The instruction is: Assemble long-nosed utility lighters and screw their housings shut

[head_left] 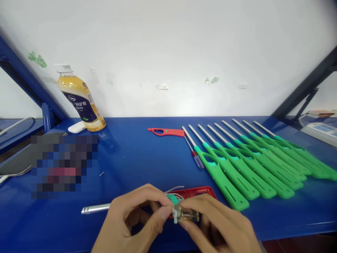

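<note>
Over the front of the table, my right hand (221, 219) grips a small see-through lighter fuel tank (191, 214) between thumb and fingers. My left hand (139, 214) has thumb and forefinger pinched at the tank's end, by a small whitish fitting (175, 216). What exactly those left fingertips hold is hidden. Just behind my hands lies a red lighter casing half (202, 190) with a teal part (172, 198) and thin white wires (179, 195), partly covered by my fingers. A silver metal tube (96, 208) extends left from behind my left hand.
Several green long-necked lighters (223, 179) lie in a row at the right. Beside them are a screwdriver (197, 160) and a red lighter casing piece (168, 132). A tiny screw (101, 173) lies left of centre. Behind stand a drink bottle (81, 100) and a white case (76, 127).
</note>
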`<state>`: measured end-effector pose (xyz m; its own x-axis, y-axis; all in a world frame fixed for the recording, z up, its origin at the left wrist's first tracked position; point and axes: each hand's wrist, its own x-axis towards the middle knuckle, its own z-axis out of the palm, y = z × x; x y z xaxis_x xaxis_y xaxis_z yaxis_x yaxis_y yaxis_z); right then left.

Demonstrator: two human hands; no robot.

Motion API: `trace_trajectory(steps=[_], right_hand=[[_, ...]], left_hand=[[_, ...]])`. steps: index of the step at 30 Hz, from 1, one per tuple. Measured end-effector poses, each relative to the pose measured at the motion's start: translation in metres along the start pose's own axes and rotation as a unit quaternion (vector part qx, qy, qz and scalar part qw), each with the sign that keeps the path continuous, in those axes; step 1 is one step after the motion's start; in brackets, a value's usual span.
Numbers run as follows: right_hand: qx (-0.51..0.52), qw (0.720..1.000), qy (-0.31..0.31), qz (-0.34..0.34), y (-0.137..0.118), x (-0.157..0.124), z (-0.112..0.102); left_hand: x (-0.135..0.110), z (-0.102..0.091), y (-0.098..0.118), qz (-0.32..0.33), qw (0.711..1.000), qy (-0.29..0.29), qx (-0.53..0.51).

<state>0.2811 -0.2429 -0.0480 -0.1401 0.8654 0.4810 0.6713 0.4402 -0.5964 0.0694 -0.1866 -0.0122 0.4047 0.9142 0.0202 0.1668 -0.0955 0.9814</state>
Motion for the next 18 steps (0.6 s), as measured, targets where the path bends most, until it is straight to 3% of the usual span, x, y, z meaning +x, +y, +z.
trace_trajectory(steps=[8, 18], right_hand=[[0.001, 1.0, 0.018, -0.018, 0.0029, -0.0008, -0.0006], [0.021, 0.999, 0.031, -0.033, 0.0034, 0.0001, -0.0021]], left_hand=[[0.002, -0.0028, -0.0024, -0.048, 0.998, -0.041, -0.031], [0.0002, -0.0001, -0.0089, 0.038, 0.993, -0.014, 0.111]])
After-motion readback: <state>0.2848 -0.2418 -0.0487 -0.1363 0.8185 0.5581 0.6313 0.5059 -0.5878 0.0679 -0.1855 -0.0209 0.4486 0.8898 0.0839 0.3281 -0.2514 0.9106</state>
